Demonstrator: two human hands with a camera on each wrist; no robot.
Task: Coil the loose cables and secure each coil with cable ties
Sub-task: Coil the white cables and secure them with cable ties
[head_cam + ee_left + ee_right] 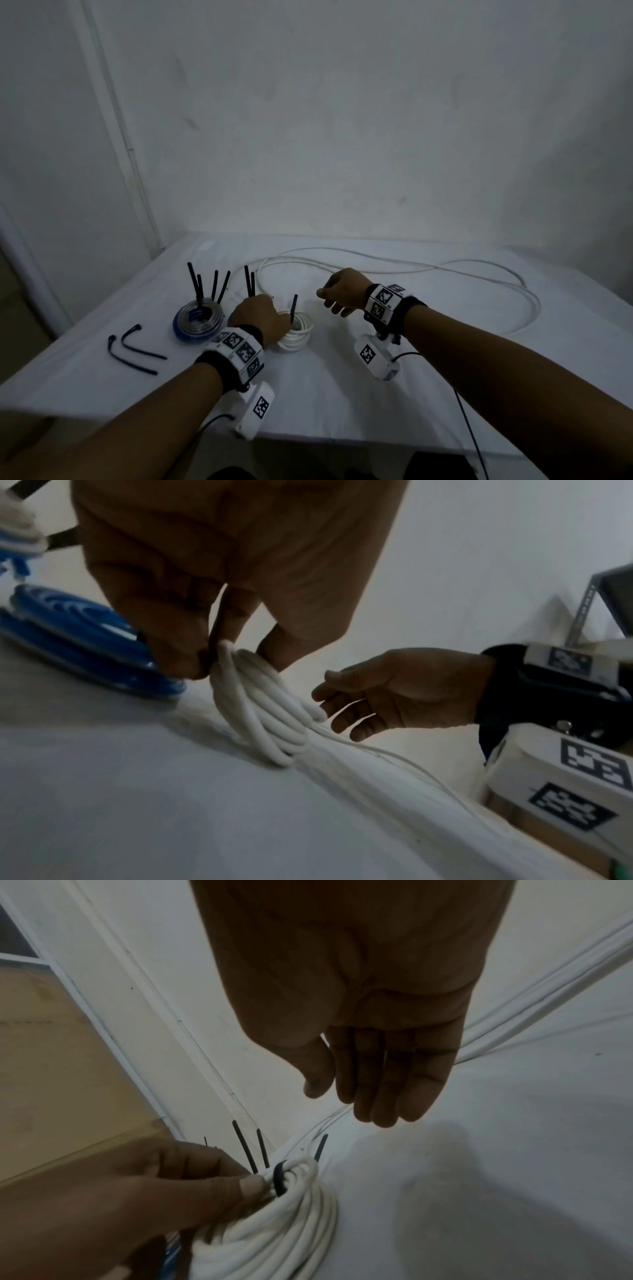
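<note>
Pale bare walls rise behind a table draped in a white cloth [342,394]. On it, near the front middle, lies the small coil of white round cable [296,330], and the left hand [262,320] pinches the coil's near side with curled fingers and thumb, right beside a black cable tie [279,1180] wrapped round the strands. The right hand [342,291] hovers just beside the coil, touching nothing, its fingers straight and close together, palm down. Touching the white coil on its left sits a coil of blue and clear cable [197,322] with black tie tails standing up from it. Two loose bent black cable ties [135,349] lie further left. A long loose white cable [479,270] loops across the far right of the cloth. Only the right wrist view shows the tie's loop on the coil; the left wrist view shows the right hand's empty palm [404,691].
</note>
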